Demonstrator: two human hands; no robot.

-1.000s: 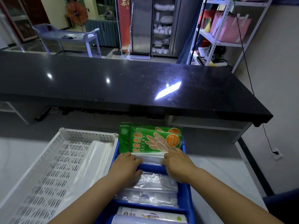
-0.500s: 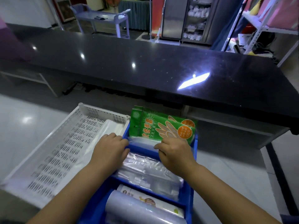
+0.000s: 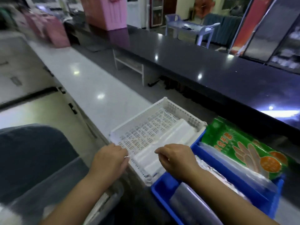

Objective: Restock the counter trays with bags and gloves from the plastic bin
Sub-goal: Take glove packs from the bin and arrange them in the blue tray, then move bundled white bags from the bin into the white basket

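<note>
A white perforated tray lies on the white lower counter, with a flat stack of clear bags along its right side. Touching it on the right is a blue divided tray holding green glove packs, clear bag packs and a grey roll. My left hand is at the white tray's near left corner, fingers curled, with a small white bit at the fingertips. My right hand hovers over the near end of the bag stack, loosely curled and holding nothing I can see. A clear plastic bin sits at lower left.
A raised black counter runs behind the trays. A pink bin stands on its far left end, with pink bags beside it. A dark grey shape fills the lower left. White cabinets line the left.
My view has swung left. Both hands have left the blue tray's middle compartment and moved left over the near end of the white tray.
</note>
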